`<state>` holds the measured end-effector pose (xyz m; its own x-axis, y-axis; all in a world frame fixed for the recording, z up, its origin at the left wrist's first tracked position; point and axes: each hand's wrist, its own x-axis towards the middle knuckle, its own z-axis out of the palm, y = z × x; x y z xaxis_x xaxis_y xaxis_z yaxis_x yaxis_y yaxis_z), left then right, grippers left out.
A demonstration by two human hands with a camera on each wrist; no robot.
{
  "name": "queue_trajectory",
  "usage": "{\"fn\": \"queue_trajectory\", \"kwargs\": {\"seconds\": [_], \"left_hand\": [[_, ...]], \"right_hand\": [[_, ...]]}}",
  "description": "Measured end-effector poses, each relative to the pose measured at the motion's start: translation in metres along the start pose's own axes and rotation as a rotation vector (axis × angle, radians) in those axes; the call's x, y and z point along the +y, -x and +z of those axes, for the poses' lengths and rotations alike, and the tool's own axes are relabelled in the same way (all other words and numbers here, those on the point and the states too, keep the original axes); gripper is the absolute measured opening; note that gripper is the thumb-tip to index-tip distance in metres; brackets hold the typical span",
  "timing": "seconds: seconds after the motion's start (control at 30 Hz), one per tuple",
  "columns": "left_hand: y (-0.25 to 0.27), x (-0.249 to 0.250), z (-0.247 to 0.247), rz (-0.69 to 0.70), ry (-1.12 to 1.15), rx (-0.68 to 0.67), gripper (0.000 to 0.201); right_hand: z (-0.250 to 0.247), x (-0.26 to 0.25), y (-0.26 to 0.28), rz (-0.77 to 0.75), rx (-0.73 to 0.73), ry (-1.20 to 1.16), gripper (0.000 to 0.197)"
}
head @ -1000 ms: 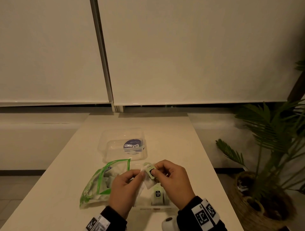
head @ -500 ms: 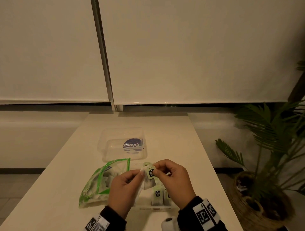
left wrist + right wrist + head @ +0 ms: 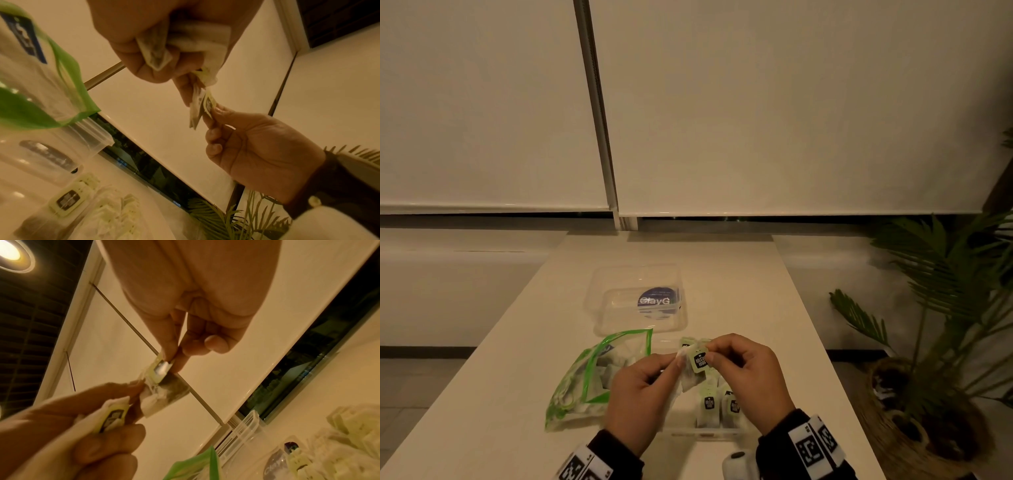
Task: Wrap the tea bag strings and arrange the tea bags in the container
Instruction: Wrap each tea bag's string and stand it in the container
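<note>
Your left hand (image 3: 640, 394) is curled around a bunch of tea bags (image 3: 197, 40) and pinches one tea bag (image 3: 164, 395) up near its top. Your right hand (image 3: 750, 373) pinches that bag's little green tag (image 3: 699, 359) between thumb and finger — its other fingers are tucked in. Both hands are up above the clear container (image 3: 709, 432), which sits on the table (image 3: 739, 274) and has tea bags standing in it. A green-edged zip bag (image 3: 592, 373) lies just left of it. The clear lid (image 3: 637, 301) lies farther back.
</note>
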<state>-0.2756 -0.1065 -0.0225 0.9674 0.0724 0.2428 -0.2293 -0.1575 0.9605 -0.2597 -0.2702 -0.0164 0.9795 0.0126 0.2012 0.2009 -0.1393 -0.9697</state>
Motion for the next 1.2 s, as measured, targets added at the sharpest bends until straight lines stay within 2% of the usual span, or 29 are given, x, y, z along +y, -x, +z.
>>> {"fn": "queue_trajectory", "kwargs": {"seconds": [0.17,0.3,0.37,0.43,0.53,0.6,0.7,0.83,0.93,1.07,1.2], "left_hand": [[0.001,0.007,0.000,0.151,-0.090,0.022,0.036],[-0.001,0.010,-0.001,0.178,-0.094,0.018,0.031],[-0.001,0.011,0.000,0.164,-0.062,0.018,0.020],[0.000,0.011,0.000,0.153,-0.056,0.019,0.017],[0.000,0.009,-0.002,0.140,-0.087,0.005,0.040],[0.000,0.009,-0.003,0.126,-0.085,0.004,0.043],[0.001,0.009,-0.002,0.103,-0.052,0.009,0.030],[0.002,0.006,-0.002,0.052,-0.013,-0.009,0.036],[0.003,0.005,-0.001,0.023,-0.003,-0.007,0.034],[0.003,0.005,-0.001,-0.013,0.005,0.007,0.032],[0.003,0.005,0.000,-0.033,0.009,0.012,0.021]], "right_hand": [[-0.002,-0.003,-0.002,-0.037,0.005,-0.027,0.029],[0.000,-0.005,-0.004,-0.080,0.001,0.006,0.023],[0.002,-0.006,-0.003,-0.097,0.007,0.012,0.020],[0.003,-0.006,-0.003,-0.109,0.022,0.021,0.019],[0.003,-0.006,-0.004,-0.116,0.027,0.027,0.020],[0.002,-0.004,-0.006,-0.112,0.021,0.006,0.021],[0.003,-0.001,-0.006,-0.105,0.011,-0.015,0.020],[0.007,0.006,-0.004,-0.127,0.011,0.024,0.020],[0.008,0.012,-0.003,-0.221,0.060,0.144,0.019],[0.008,0.015,-0.001,-0.343,0.116,0.264,0.007],[0.007,0.018,-0.001,-0.308,0.134,0.216,0.006]]}}
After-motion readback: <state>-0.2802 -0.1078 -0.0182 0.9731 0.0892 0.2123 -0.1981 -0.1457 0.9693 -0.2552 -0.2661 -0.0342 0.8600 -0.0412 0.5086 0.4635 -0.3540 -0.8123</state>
